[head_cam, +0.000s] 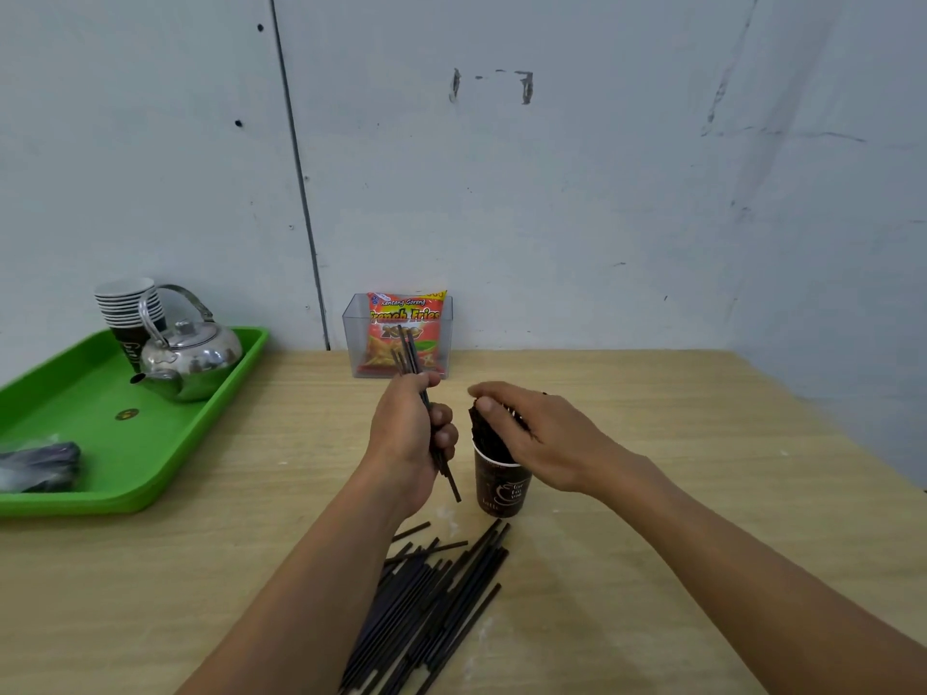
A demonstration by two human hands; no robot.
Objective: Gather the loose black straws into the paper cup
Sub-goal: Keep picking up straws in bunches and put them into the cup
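In the head view, the left hand [409,433] gripped a few black straws [407,349] upright, just left of the paper cup [501,486] near the middle of the counter [677,494]. The right hand [542,433] curled round the straw bundle [484,436] standing in that cup. The loose straws [431,604] lay heaped by the near edge.

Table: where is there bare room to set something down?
Bare wood lies right of the paper cup, and between the green tray and the left hand. Crowded: the loose straw pile just in front of the cup.
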